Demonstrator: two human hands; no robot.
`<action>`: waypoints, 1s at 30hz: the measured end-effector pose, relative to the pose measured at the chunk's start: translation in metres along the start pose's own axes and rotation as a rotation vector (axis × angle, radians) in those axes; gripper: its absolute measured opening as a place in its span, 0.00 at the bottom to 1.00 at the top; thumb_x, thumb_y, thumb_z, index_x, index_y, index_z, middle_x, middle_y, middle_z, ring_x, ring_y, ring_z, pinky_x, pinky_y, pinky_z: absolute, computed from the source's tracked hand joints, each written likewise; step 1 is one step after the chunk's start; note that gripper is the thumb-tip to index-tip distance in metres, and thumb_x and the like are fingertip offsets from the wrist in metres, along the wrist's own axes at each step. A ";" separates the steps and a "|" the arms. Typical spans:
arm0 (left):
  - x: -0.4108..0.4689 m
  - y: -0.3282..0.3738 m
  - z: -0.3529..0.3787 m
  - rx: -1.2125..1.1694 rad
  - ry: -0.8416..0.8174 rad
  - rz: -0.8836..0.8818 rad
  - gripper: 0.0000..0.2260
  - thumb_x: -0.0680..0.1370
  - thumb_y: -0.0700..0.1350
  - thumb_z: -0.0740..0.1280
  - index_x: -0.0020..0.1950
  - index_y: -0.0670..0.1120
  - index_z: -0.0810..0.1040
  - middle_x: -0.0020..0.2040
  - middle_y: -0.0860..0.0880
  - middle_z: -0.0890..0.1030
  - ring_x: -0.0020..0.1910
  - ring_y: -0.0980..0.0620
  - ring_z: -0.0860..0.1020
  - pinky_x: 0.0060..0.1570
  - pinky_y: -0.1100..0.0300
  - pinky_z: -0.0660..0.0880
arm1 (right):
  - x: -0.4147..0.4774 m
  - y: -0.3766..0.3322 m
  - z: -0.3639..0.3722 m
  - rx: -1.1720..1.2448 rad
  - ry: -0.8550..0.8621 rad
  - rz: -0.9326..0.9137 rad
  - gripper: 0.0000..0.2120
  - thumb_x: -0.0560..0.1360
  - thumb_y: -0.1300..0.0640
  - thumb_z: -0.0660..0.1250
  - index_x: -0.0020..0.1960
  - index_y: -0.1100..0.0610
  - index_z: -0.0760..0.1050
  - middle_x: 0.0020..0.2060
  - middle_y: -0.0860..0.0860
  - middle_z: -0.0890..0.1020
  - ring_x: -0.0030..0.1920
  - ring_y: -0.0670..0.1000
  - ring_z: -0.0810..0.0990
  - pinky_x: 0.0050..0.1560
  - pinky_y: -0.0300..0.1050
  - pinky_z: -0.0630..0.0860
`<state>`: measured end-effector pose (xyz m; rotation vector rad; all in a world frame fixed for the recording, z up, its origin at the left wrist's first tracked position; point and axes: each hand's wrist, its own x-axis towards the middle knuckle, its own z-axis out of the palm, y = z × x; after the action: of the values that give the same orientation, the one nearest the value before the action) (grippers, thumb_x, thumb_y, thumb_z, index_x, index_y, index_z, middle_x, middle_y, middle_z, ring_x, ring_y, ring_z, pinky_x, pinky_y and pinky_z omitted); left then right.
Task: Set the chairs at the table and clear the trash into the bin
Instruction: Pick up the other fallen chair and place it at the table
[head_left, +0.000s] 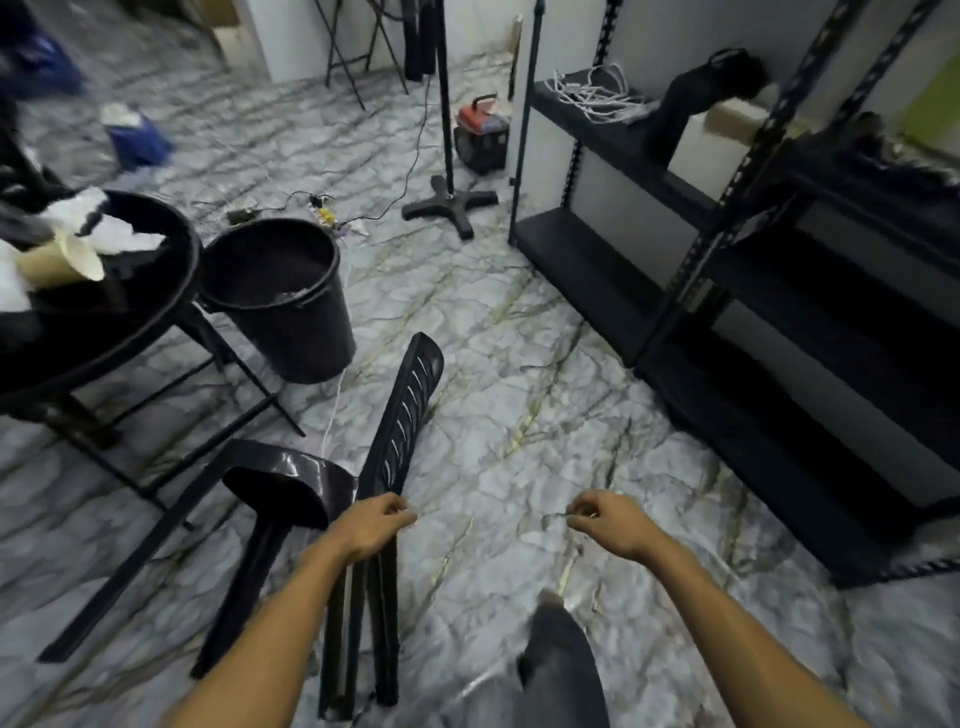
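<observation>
A black plastic chair (311, 499) lies tipped over on the marble floor in front of me, its slatted back pointing away and its legs toward me. My left hand (376, 525) is closed on the chair where the back meets the seat. My right hand (605, 519) hovers to the right over bare floor, fingers curled, holding nothing that I can make out. A round black table (156, 317) at the left carries crumpled white paper (111, 223) and a paper cup (62, 262). A black bin (291, 306) stands beside the table.
Black metal shelving (727, 270) fills the right side. A stand with a cross base (449, 202) and a red and black box (480, 137) sit further back, with cables on the floor. A blue bag (137, 137) lies at the far left. My leg (563, 665) shows below.
</observation>
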<state>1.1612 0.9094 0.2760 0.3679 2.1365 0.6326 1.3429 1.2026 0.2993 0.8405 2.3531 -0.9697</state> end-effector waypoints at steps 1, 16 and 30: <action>0.012 0.006 -0.005 -0.023 0.014 -0.025 0.17 0.77 0.56 0.66 0.61 0.49 0.79 0.59 0.50 0.80 0.58 0.50 0.78 0.63 0.53 0.72 | 0.023 -0.004 -0.015 -0.012 -0.023 -0.022 0.10 0.76 0.49 0.67 0.53 0.53 0.79 0.50 0.50 0.83 0.51 0.50 0.80 0.52 0.43 0.76; 0.161 0.108 -0.085 -0.346 0.252 -0.284 0.10 0.76 0.55 0.68 0.55 0.52 0.80 0.53 0.52 0.82 0.50 0.54 0.79 0.51 0.62 0.71 | 0.296 -0.107 -0.187 -0.249 -0.246 -0.298 0.12 0.76 0.49 0.67 0.55 0.53 0.79 0.53 0.51 0.82 0.52 0.49 0.79 0.49 0.41 0.72; 0.278 0.126 -0.155 -0.519 0.362 -0.426 0.09 0.79 0.54 0.66 0.58 0.54 0.74 0.53 0.51 0.78 0.53 0.50 0.78 0.57 0.58 0.72 | 0.468 -0.218 -0.207 -0.339 -0.432 -0.437 0.24 0.76 0.47 0.67 0.68 0.54 0.70 0.66 0.52 0.75 0.59 0.52 0.77 0.53 0.40 0.68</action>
<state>0.8767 1.0963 0.2425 -0.5064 2.1796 1.0145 0.8255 1.4014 0.2507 -0.0225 2.2517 -0.7759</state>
